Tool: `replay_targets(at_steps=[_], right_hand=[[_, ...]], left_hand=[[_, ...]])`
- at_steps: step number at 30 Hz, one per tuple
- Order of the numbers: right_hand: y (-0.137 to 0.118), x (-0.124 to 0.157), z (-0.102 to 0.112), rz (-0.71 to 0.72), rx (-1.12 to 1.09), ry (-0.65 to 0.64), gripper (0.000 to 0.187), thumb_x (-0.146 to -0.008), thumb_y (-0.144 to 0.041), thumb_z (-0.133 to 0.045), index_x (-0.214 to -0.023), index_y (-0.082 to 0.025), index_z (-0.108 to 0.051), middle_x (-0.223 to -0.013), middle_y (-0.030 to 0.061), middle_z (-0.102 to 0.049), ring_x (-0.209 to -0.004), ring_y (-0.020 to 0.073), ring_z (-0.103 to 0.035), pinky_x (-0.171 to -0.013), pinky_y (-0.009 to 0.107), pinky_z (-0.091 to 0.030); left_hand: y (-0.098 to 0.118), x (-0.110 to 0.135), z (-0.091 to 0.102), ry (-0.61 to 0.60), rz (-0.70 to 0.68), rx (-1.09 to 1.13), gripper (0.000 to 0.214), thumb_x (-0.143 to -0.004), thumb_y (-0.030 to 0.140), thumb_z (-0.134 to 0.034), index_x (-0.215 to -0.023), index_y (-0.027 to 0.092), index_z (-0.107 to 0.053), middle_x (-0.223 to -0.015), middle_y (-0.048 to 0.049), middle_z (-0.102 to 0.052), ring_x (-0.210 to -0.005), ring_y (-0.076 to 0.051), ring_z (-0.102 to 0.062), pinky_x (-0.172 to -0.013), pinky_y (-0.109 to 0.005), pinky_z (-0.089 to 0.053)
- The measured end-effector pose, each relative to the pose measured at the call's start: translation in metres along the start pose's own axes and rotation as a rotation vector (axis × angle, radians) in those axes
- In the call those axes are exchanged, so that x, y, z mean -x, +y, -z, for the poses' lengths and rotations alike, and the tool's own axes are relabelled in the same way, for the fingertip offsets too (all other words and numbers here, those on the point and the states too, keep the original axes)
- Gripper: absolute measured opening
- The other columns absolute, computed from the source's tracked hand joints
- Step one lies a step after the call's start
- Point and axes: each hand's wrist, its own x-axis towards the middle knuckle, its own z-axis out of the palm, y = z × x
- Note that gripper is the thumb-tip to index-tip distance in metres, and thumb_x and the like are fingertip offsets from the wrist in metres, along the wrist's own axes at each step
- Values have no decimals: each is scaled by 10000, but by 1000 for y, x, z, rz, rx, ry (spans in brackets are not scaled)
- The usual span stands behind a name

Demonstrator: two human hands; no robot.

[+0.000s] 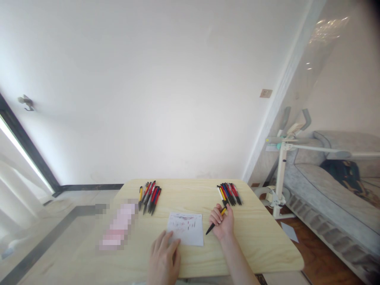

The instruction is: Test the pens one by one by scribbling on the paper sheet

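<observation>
A white sheet of paper [190, 235] with dark and reddish marks lies in the middle of the wooden table [249, 241]. My left hand [164, 253] rests palm down at the paper's lower left edge, its fingers stretched out. Right of the paper, my right hand [223, 223] is turned partly palm up, fingers curled around a yellow and black pen [211, 228]. The pen's dark end points down to the left, close to the paper's right edge. Beyond that hand lies a bunch of pens [230, 194] in white, yellow, blue and red.
Another group of pens [151, 198] lies at the table's back left. A pixelated pink item [118, 229] is at the left edge. A white wall [178, 99] rises behind the table. Exercise equipment [280, 174] and a grey sofa [320, 190] stand to the right.
</observation>
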Motion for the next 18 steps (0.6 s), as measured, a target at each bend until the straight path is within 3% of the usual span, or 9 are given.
replay_targets(at_steps=[18], right_hand=[[0, 1, 0, -10, -19, -10, 362, -809, -493, -473, -678, -162, -539, -393, -110, -329, -313, 34, -285, -310, 167, -163]], left_hand=[[1, 1, -2, 4, 22, -7, 277, -746, 154, -533, -993, 246, -621, -1104, -66, -611, -1090, -282, -499, -850, -443, -438]])
